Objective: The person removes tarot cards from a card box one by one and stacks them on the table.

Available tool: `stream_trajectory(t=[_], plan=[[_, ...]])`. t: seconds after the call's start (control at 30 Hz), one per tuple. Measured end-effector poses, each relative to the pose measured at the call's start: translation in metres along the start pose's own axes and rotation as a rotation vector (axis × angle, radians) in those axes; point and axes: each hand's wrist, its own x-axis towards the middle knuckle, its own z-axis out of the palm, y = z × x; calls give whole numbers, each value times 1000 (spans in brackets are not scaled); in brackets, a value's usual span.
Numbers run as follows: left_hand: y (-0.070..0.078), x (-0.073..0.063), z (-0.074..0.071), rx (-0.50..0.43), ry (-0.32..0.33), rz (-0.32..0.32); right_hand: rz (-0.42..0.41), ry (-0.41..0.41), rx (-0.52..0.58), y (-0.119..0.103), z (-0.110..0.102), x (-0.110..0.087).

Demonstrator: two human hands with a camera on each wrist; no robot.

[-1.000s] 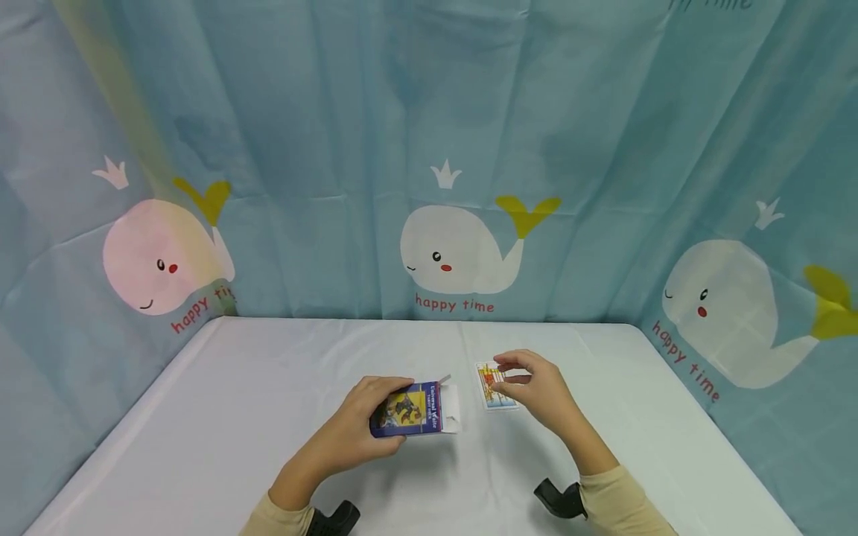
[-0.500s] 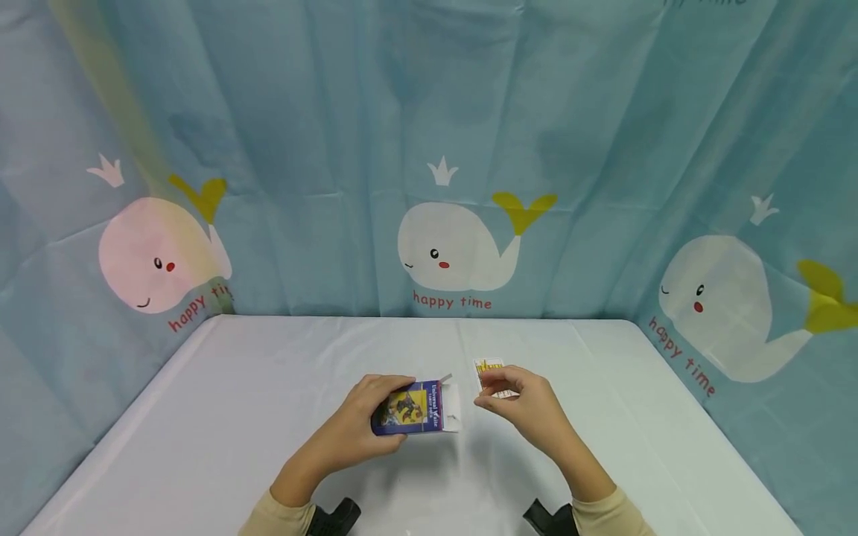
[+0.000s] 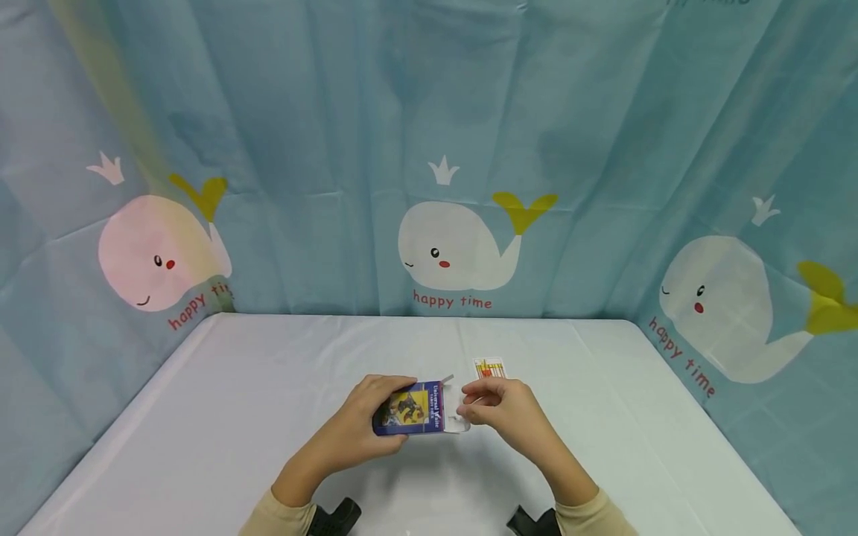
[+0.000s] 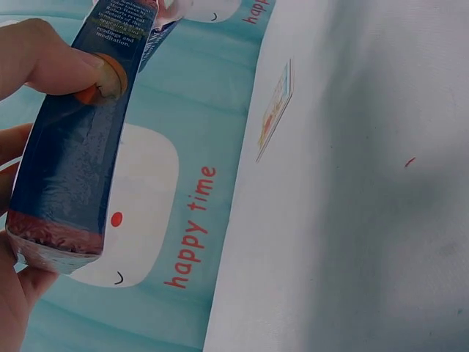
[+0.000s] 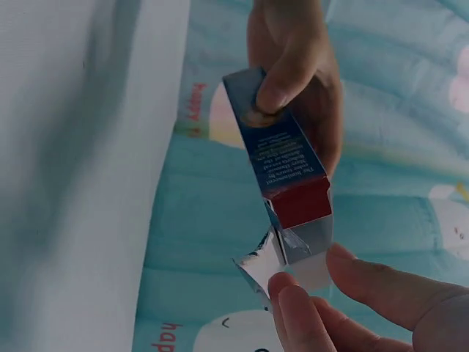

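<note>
My left hand [image 3: 355, 424] grips a blue tarot card box [image 3: 409, 411] above the table, its yellow picture side up. In the left wrist view, the thumb presses on an orange round mark on the box's narrow side [image 4: 73, 147]. The box's right end stands open, with white flaps [image 3: 452, 417] sticking out. My right hand [image 3: 506, 413] is at that end, with thumb and fingers at either edge of a pale flap [image 5: 311, 271]. Just behind it a tarot card [image 3: 489, 366] lies face up, partly hidden; whether others lie beneath it cannot be told.
A white cloth covers the table [image 3: 221, 417]. Behind and beside it hangs a blue curtain [image 3: 322, 246] printed with whales. Black wrist mounts [image 3: 334, 517] sit at both sleeves.
My right hand has moved left and nearer, from over the tarot card to the box's open end, uncovering the card's upper part. My left hand and the box stay almost still.
</note>
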Motion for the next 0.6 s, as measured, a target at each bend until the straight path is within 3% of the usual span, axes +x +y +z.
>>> stream_trajectory(t=[0.33,0.6], plan=[[-1,-1,-1,3,5,19,67,58,155,2,14,9],[3,0,2,-4,-7,51,87,53,100,8,19,9]])
